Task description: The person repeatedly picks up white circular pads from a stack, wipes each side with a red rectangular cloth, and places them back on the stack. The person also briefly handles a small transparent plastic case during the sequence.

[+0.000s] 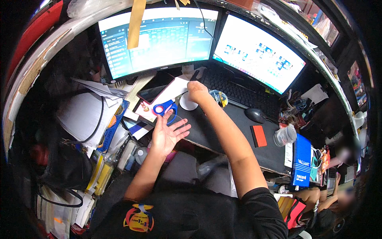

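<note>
My left hand (169,134) is palm up near the desk's front edge, its fingers spread. Beside its fingertips shows the thin curved edge of something clear and round (182,119); whether the hand holds it is unclear. Just beyond the thumb lie blue-handled scissors (161,108). My right hand (197,91) is bent inward over the desk, its fingers curled out of sight, so anything in them is hidden. Partly under it sits a white round disc (188,103). To its right is a round roll of tape with a printed label (219,98).
Two lit monitors (164,67) (256,78) stand behind a black keyboard (238,89) and mouse (255,115). A smartphone (155,86) lies left. An orange-red block (259,136), stacked clear round pieces (285,135) and a blue record book (301,161) are right. Another person sits at far right.
</note>
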The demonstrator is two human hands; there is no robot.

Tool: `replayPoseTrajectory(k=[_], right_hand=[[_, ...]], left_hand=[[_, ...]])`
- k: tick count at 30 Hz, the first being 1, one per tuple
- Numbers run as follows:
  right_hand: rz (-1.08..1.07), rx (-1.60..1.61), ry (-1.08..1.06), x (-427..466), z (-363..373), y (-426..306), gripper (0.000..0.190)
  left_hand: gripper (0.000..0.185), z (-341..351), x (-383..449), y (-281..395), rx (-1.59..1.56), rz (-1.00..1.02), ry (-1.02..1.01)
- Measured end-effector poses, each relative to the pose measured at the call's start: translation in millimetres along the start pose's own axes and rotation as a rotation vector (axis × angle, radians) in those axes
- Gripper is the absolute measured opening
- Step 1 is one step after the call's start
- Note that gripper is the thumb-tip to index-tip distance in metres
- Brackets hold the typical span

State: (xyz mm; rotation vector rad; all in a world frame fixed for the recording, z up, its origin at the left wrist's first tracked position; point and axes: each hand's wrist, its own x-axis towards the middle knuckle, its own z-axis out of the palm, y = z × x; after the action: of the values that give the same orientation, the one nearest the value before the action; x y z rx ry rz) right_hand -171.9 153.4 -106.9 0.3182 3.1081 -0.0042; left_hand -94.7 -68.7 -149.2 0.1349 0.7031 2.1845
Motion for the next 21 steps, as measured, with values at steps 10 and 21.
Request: replayPoseTrajectory(k=[10,21], right_hand=[[-0.095,0.41,0.489,-51,-29,8,0.009],[-0.129,0.721,0.785,-196,-53,-4,0.011]], left_hand=[[0.068,11,10,-1,0.018,0.019,-0.025],[0.052,68,-4,-33,0.373,0.023,-0.256]])
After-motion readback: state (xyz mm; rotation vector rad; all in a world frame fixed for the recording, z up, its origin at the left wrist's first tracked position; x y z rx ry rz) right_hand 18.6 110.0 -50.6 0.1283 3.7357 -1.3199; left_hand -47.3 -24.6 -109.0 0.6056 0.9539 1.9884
